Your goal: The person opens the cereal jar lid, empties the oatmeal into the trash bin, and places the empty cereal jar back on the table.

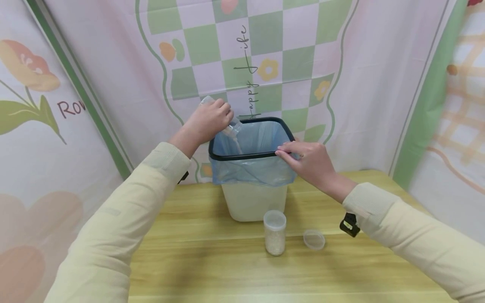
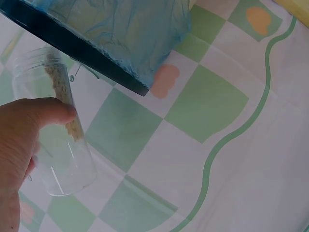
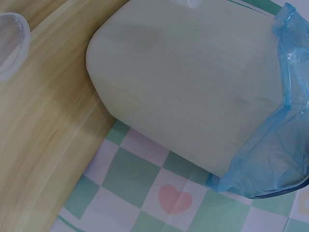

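Note:
My left hand [image 1: 212, 120] grips a clear plastic jar [image 2: 60, 164], tipped mouth-down over the near-left part of a trash can [image 1: 254, 202]. Pale grains [image 2: 60, 84] lie along the jar's wall, and a thin stream [image 1: 239, 145] falls from its mouth into the can. A blue trash bag [image 1: 254, 171] lines the can and is folded out over the side under a black rim ring [image 1: 246, 157]. At the rim's near right corner, my right hand [image 1: 314, 162] pinches the ring between thumb and fingers. The right wrist view does not show this hand.
In front of the can stands a second clear jar [image 1: 274, 237] with pale grains and a lid on. A loose clear lid [image 1: 314, 239] lies to its right on the wooden table [image 1: 212, 261]. Behind the can hangs a checkered curtain [image 1: 265, 38].

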Demonstrator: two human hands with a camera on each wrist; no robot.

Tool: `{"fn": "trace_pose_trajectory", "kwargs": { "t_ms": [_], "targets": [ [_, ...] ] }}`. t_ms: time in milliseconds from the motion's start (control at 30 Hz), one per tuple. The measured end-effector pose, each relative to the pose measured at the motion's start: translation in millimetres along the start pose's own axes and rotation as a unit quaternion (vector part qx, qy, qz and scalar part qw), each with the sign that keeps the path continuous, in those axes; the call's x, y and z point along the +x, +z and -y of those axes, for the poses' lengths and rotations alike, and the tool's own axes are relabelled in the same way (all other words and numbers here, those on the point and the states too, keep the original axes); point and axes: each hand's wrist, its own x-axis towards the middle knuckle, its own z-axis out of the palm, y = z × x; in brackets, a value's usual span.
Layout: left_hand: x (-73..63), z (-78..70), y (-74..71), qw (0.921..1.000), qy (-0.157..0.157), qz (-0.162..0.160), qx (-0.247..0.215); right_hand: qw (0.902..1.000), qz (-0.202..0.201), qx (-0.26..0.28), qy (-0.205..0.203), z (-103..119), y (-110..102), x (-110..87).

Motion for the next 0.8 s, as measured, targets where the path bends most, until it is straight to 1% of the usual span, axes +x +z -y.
{"fn": "trace_pose_trajectory", "kwargs": {
  "t_ms": [167,400,633,800],
  "targets": [
    [1.0,0.3,1.2,0.9996,0.014,-0.008,0.022,1.0,-0.001,-0.001,-0.002,-0.4,-0.2,-0.3],
    [2.6,-0.3,0.8,0.999,0.027,-0.015,0.034,1.0,-0.001,-0.001,-0.003,-0.4,0.1,0.1],
    [5.4,-1.6,1.8,0.9965,0.042,-0.035,0.063,1.0,-0.003,0.0,-0.001,0.3,-0.3,0.2],
    [8.0,-2.2,2.3,0.9946,0.052,-0.038,0.081,1.0,-0.001,0.003,0.004,0.6,-0.6,0.3]
  ]
}}
